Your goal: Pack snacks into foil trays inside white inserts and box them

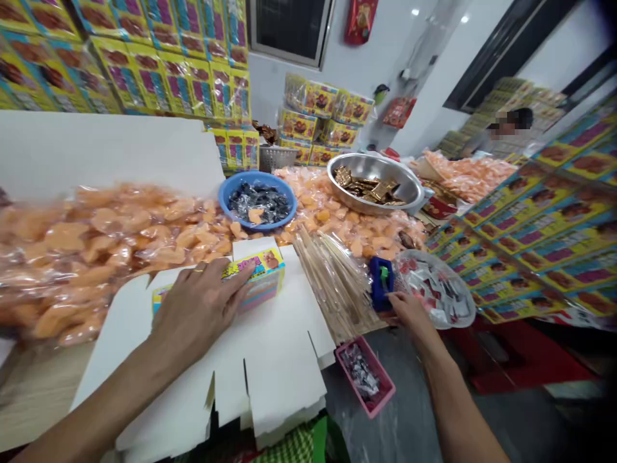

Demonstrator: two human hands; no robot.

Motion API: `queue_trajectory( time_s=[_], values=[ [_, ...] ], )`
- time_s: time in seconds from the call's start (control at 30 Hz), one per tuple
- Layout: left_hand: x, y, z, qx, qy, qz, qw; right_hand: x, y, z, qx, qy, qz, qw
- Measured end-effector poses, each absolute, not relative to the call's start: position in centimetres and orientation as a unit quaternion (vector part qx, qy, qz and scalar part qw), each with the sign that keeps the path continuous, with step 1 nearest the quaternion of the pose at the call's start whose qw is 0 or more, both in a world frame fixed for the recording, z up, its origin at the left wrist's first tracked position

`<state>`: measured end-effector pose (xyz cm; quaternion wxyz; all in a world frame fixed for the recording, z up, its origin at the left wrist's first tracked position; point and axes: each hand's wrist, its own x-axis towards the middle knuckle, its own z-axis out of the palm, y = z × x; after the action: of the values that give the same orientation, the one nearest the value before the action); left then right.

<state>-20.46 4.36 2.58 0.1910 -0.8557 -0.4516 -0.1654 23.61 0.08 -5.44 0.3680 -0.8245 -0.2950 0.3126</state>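
My left hand [200, 302] is closed over a small printed carton [267, 273], yellow, blue and pink with a cartoon animal. The carton lies on a stack of flat white cardboard blanks [270, 350], and my palm covers its middle. To the right, the pinched fingertips of my right hand [407, 308] touch the near end of a blue tape dispenser [378, 286] with a green roll core. Whatever is between those fingertips is too small to make out. Bundled thin wooden sticks [332, 283] in clear plastic lie between the hands.
Orange wrapped pieces [110, 238] are heaped behind. A blue basin [226, 202] holds dark packets; a steel bowl [409, 199] holds brown ones. A clear tray [465, 315] and pink basket [383, 395] hold small packets. Stacked printed packs [544, 225] rise at right; a person sits beyond.
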Motion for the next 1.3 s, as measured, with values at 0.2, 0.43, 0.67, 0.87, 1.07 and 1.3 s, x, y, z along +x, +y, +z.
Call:
queue_trajectory(
  time_s=[0.2, 0.43, 0.67, 0.87, 1.07, 1.3],
  values=[
    [-20.5, 4.3, 2.6, -0.853, -0.463, -0.154, 0.187, 23.9, -1.4, -4.8, -0.734, -0.290, 0.399, 0.467],
    [-20.7, 4.7, 1.8, -0.853, -0.437, -0.231, 0.167, 22.3, -3.1, -7.4, -0.732, -0.248, 0.350, 0.529],
    [-20.7, 4.1, 2.4, -0.867, -0.378, -0.300, 0.126, 17.3, -4.5, -3.8, -0.790, -0.375, 0.164, 0.457],
    [-20.4, 3.8, 2.9, -0.841, -0.424, -0.332, 0.054, 3.1, -1.5, 1.1, -0.546, -0.533, 0.422, 0.489],
    [-20.3, 3.5, 3.0, -0.840, -0.432, -0.328, 0.020, -2.7, 3.2, 2.0, -0.494, -0.515, 0.512, 0.479],
    [-20.2, 3.3, 3.4, -0.859, -0.435, -0.270, 0.021, -2.2, 3.3, 1.2, -0.475, -0.493, 0.545, 0.483]
  ],
)
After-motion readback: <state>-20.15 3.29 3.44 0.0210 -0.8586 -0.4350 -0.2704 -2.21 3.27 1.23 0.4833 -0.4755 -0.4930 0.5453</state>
